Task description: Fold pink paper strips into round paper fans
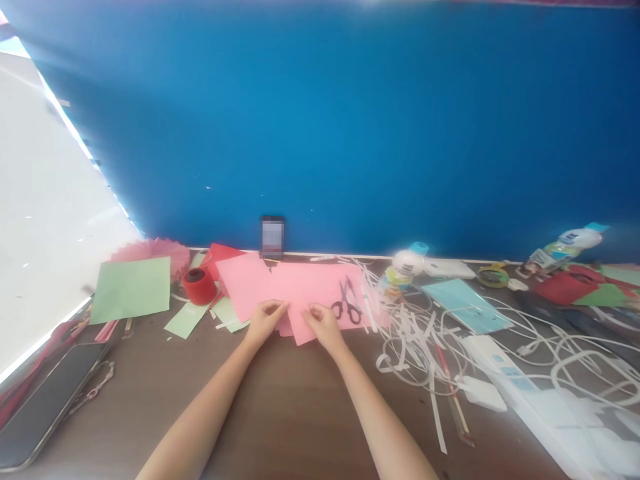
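Observation:
A small piece of pink paper (pixel 301 331) spans the gap between my hands near the middle of the desk. My left hand (pixel 266 323) pinches at its left side, thumb and forefinger together. On the right side, my right hand (pixel 323 325) grips the same piece in a pinch. Larger pink sheets (pixel 245 283) lie flat just behind. Dark-handled scissors (pixel 347 307) rest on the pink paper, right of my right hand, with their blades pointing away. Green paper scraps (pixel 187 320) and a red spool (pixel 199 287) are left of my left hand.
White paper strips and cables (pixel 420 333) tangle at the right, beside a glue bottle (pixel 404 268) and a power strip (pixel 515 393). A phone (pixel 45 407) lies at left. A small screen (pixel 273 236) leans on the blue wall (pixel 350 120).

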Demonstrator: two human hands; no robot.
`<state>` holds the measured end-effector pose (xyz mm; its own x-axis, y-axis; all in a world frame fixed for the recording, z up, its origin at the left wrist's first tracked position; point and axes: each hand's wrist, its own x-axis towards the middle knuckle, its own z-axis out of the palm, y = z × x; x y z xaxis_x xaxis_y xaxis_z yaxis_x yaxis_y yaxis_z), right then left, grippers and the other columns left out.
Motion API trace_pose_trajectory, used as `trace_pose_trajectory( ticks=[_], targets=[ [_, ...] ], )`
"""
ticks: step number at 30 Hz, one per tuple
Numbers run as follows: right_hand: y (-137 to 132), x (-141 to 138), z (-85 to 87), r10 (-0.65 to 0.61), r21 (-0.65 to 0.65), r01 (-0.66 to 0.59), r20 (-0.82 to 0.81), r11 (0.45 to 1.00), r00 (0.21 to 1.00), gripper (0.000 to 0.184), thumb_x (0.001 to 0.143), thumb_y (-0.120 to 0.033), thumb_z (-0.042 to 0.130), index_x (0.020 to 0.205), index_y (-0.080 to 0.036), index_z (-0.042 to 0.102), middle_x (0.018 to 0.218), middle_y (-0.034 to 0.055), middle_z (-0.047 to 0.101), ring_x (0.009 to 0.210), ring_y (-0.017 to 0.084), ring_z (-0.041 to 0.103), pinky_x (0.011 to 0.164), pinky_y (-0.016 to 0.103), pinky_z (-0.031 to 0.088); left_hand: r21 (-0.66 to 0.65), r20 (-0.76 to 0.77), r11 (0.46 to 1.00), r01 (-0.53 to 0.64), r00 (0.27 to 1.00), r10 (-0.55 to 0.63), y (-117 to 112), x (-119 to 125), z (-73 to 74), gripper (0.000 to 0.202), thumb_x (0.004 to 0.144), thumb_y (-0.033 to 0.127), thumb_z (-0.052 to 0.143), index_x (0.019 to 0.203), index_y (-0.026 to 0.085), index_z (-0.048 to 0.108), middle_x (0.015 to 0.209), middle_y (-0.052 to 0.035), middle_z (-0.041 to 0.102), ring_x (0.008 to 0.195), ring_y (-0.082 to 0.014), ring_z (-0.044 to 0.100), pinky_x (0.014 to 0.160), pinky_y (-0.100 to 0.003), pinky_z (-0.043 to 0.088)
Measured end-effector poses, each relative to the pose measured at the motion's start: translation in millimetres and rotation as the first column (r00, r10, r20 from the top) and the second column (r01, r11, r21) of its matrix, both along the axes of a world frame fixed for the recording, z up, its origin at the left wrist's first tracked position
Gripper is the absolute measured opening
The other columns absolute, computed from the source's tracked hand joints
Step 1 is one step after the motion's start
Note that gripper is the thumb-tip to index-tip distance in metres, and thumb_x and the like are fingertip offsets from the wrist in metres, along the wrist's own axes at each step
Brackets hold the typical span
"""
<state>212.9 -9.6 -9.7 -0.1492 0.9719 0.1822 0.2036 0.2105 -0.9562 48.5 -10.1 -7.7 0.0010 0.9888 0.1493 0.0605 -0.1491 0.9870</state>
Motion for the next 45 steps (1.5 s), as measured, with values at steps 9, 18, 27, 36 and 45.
trace_pose_trajectory(
  ticks=[9,18,27,36,45],
  targets=[
    [0,1,3.6,-0.139,0.017,0.141,-0.08,0.99,0.987,0.024,0.071,-0.038,0.057,0.066,-0.015,0.057,0.067,0.0033,0.059,0.069,0.017,0.055,0.065,0.028,0.043,-0.087,0.009,0.985,0.152,0.988,-0.152,-3,-1,0.7,0.026,0.066,0.04,0.061,0.065,0.014,0.064,0.058,-0.0035,0.061,0.049,-0.0123,0.054,0.048,-0.023,0.043],
    [-5,-1,11.3,-0.176,0.042,0.181,-0.107,0.983,0.979,0.021,0.074,-0.036,0.054,0.069,-0.016,0.056,0.065,0.002,0.059,0.064,0.015,0.054,0.059,0.024,0.041,-0.18,0.109,0.948,0.262,0.963,-0.245,-3,0,2.5,0.03,0.06,0.037,0.068,0.073,0.011,0.062,0.055,-0.0019,0.06,0.046,-0.0116,0.054,0.047,-0.024,0.044],
    [-5,4,15.2,-0.179,0.055,0.185,-0.097,0.981,0.979,0.023,0.077,-0.038,0.048,0.066,-0.018,0.046,0.054,-0.0044,0.039,0.049,0.01,0.038,0.047,0.021,0.029,-0.216,0.088,0.902,0.374,0.927,-0.364,-5,-1,5.4,0.029,0.058,0.035,0.07,0.071,0.01,0.063,0.056,-0.0008,0.059,0.048,-0.0092,0.052,0.051,-0.023,0.045],
    [-9,-7,9.7,-0.025,0.013,0.025,-0.026,1.0,0.999,0.025,0.069,-0.042,0.057,0.07,-0.018,0.048,0.058,-0.0038,0.045,0.054,0.011,0.043,0.051,0.022,0.036,-0.089,0.103,0.996,0.021,0.995,-0.011,6,-6,-6.7,0.031,0.058,0.037,0.069,0.075,0.012,0.064,0.062,-0.0022,0.062,0.051,-0.0114,0.054,0.051,-0.023,0.044],
    [-1,-4,3.2,0.001,-0.055,-0.005,-0.079,0.998,0.997,0.03,0.069,-0.044,0.056,0.06,-0.016,0.048,0.054,-0.003,0.047,0.051,0.01,0.045,0.046,0.021,0.034,-0.192,0.107,0.966,0.171,0.982,-0.153,2,-5,-3.6,0.03,0.059,0.039,0.068,0.071,0.012,0.063,0.065,-0.0042,0.064,0.055,-0.014,0.059,0.052,-0.024,0.047]
  ],
)
